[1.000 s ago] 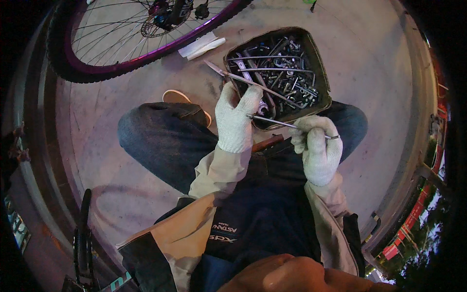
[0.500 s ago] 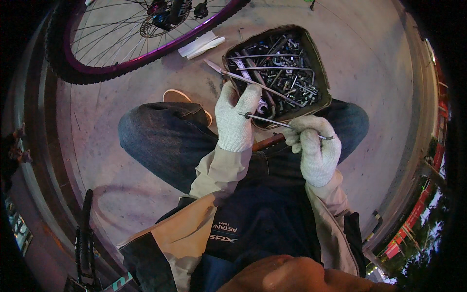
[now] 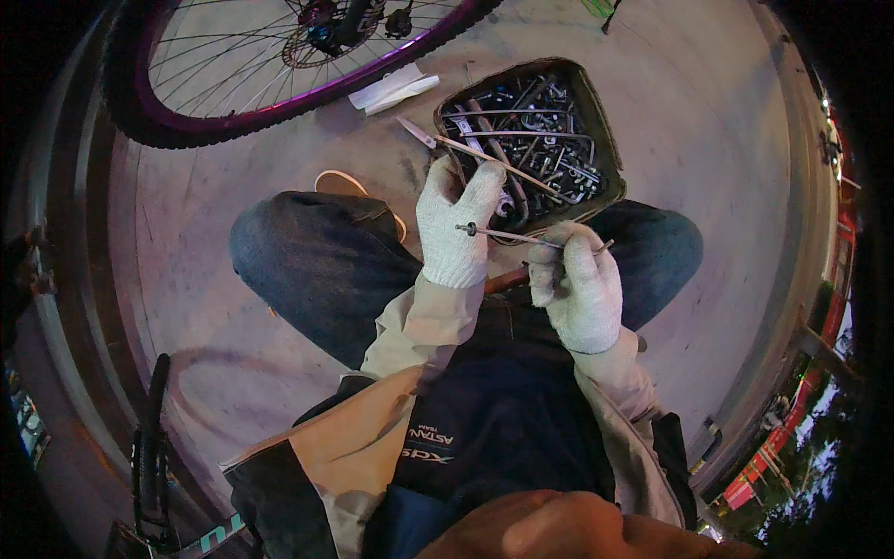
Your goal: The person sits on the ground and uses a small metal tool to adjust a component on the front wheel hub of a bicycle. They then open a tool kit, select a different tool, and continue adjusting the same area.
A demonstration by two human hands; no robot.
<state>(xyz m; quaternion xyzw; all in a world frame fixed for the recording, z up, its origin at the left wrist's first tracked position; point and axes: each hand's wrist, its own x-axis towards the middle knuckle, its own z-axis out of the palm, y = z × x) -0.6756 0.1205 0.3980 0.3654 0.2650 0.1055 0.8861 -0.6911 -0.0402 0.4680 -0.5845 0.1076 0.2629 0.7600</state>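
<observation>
Head view: right hand [image 3: 579, 289], gloved, fingers pinched on one thin metal rod [image 3: 507, 237]; now nearer the left hand [image 3: 453, 216] than half a second ago. Rod: extends leftward from the right fingers, dark-collared end over the left glove, short end protruding rightward. Left hand: thumb apart from fingers, grip cannot be told; beside metal-filled box [image 3: 605, 144].

2 hands tot.: 1 L hand [image 3: 453, 228], 1 R hand [image 3: 587, 293]. 1 thin metal rod [image 3: 507, 236] w/ 1 dk nut [image 3: 471, 228]. 1 open bin [image 3: 612, 182]; small bolts etc. [image 3: 559, 172], too many to count. 1 bike wheel [image 3: 182, 133], 1 brake disc [image 3: 300, 58], 1 wht paper pc. [image 3: 396, 88], 1 shoe [image 3: 342, 184] vis.
</observation>
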